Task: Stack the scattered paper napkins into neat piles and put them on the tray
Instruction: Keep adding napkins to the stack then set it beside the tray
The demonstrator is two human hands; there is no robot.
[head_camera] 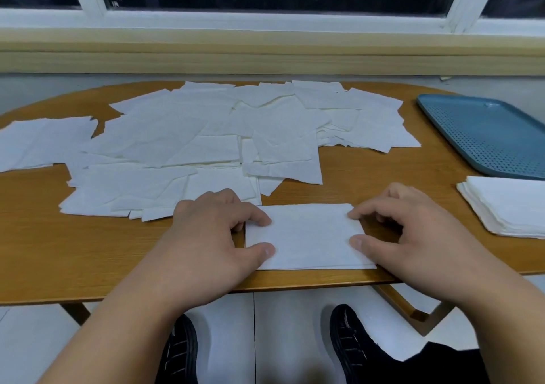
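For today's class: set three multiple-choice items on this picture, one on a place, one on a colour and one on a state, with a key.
1. Where does the thick pile at the right lie?
A. on the tray
B. on the table, on the near side of the tray
C. on the floor

2. What colour is the tray?
A. red
B. blue
C. white

3. How do the hands stand to the small pile?
A. both hold its ends
B. one lifts it high
C. neither touches it

Key:
1 B: the thick pile rests on the wood just in front of the tray.
2 B: its dotted surface is blue.
3 A: the left hand and the right hand each have thumb and forefinger on one end.
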